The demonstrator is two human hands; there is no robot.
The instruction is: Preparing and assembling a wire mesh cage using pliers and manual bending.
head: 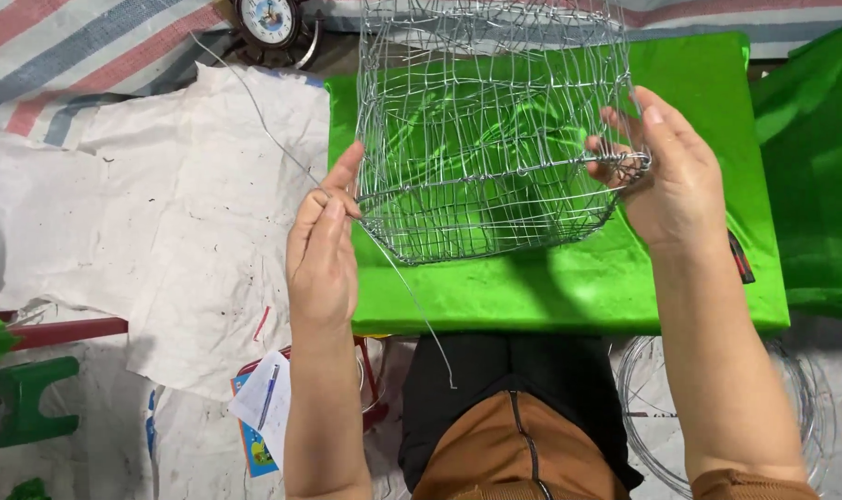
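Two hands working one wire mesh basket (486, 139), which is sitting between them, held up over the green table (569, 287)

Left hand (324, 245) is pinching the basket's lower rim at its left corner, thumb and fingers closed on the wire. One long loose wire (273, 139) is running through that same pinch: it's trailing up and away to the left past the hand, and down toward the person's lap below it

Right hand (666, 171) is gripping the rim at the right corner, fingers curled around a twisted wire knot, thumb sitting on the outside of the mesh

Basket is tilted, open side facing the camera, irregular hand-woven mesh, silver

Counted around the hands:
- 1 green table, directly under the basket and both hands
- 1 white woven sheet (162, 222) spread out left of the left hand
- 1 clock (268, 23) with a dark frame, beyond the left hand, at the top edge
- 1 coil of wire (643, 426) lying on the floor below the right forearm
- 1 pen (269, 393) lying on a white paper (254, 407), just left of the left forearm, with one coloured booklet (252, 444) under it
- 1 green stool (23, 403) far left, well apart from the hands
- 1 red-handled tool (741, 259) on the table edge, just right of the right wrist, mostly hidden so can't tell what kind
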